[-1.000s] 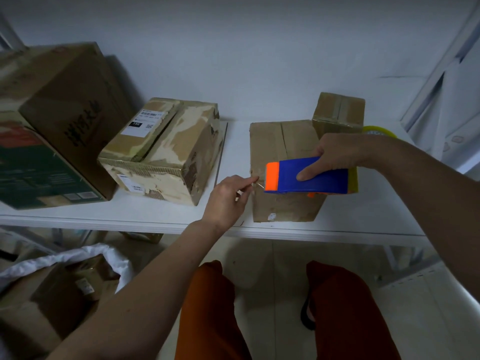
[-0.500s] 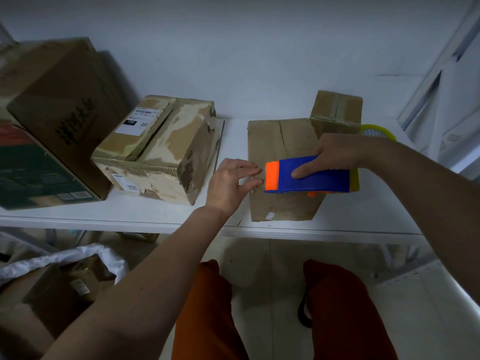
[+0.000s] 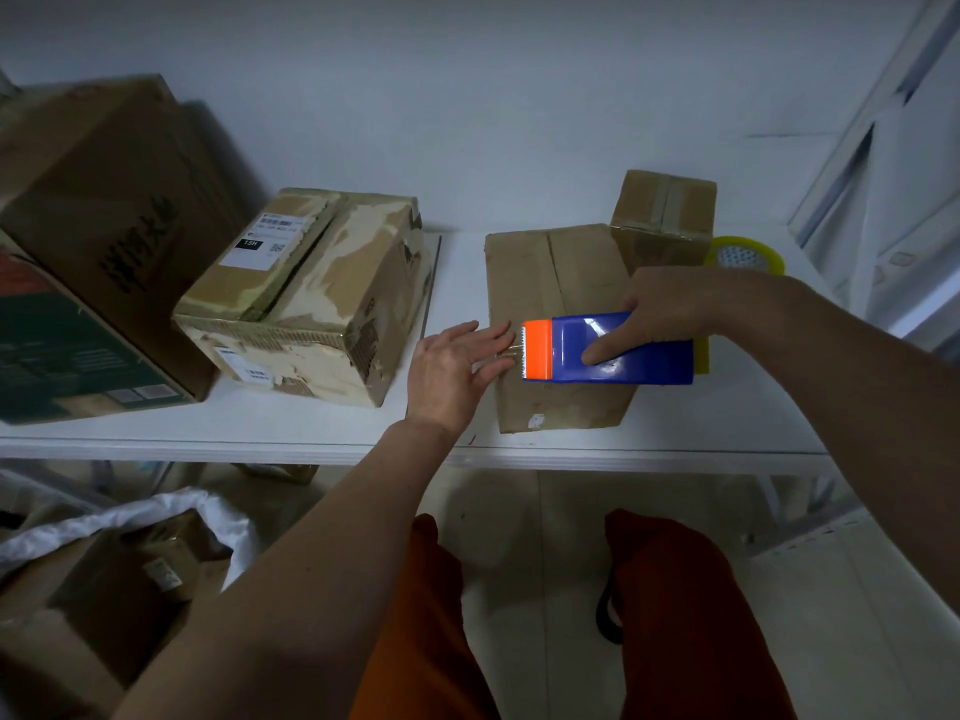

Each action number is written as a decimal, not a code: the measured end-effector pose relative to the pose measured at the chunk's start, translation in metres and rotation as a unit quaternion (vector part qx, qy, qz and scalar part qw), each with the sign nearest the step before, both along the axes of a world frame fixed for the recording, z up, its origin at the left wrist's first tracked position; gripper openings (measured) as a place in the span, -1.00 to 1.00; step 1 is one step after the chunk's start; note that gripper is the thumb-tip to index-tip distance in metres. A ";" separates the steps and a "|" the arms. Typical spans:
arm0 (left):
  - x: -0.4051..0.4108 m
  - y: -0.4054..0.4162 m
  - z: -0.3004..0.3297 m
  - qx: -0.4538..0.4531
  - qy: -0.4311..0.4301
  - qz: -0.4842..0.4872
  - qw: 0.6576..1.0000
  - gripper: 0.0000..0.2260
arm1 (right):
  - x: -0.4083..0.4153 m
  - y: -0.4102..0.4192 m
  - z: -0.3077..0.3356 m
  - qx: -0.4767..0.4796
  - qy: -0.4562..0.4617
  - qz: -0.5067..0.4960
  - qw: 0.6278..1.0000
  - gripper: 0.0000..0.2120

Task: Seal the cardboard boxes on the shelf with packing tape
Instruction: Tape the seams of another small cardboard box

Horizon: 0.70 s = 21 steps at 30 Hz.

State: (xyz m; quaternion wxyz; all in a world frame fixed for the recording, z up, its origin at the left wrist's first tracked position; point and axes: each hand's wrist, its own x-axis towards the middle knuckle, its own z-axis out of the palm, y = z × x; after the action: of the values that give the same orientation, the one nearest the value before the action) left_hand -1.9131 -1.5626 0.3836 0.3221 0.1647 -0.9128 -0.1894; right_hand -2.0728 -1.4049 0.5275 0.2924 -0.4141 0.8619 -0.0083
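Note:
A flat brown cardboard box [image 3: 540, 283] lies on the white shelf [image 3: 322, 423], its centre seam running front to back. My right hand [image 3: 670, 309] grips a blue tape dispenser [image 3: 613, 350] with an orange cutter end, held over the box's near half. My left hand [image 3: 457, 366] lies with straight fingers on the box's left edge, fingertips pressing the clear tape end just in front of the cutter.
A small taped box [image 3: 665, 215] and a yellow tape roll [image 3: 748, 254] stand behind the right hand. A worn labelled box [image 3: 306, 293] and two large cartons [image 3: 98, 226] fill the shelf's left side. Below are a white bag with boxes [image 3: 119, 558] and my orange-clad knees.
My left hand went from pinching the tape end to lying flat with straight fingers on the box's left edge. The dispenser stayed over the box.

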 end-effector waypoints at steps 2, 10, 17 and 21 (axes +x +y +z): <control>0.002 -0.003 -0.001 0.001 0.007 0.001 1.000 -0.68 | -0.003 0.008 0.003 -0.006 0.005 -0.008 1.000 -0.52; -0.003 -0.001 -0.004 0.016 0.012 -0.002 1.000 -0.73 | -0.019 0.022 0.004 -0.023 0.036 -0.032 0.999 -0.46; -0.019 0.009 0.020 -0.077 0.016 -0.048 0.996 -0.77 | -0.020 0.019 0.010 -0.023 0.060 -0.016 0.998 -0.52; -0.032 0.017 0.014 -0.067 0.009 -0.089 0.994 -0.79 | -0.022 0.020 0.008 -0.016 0.052 -0.023 0.998 -0.50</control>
State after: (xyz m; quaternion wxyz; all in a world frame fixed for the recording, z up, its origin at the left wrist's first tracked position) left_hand -1.9451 -1.5455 0.3973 0.3228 0.0594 -0.9315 -0.1566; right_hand -2.0944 -1.3848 0.5350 0.2398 -0.3986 0.8852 -0.0073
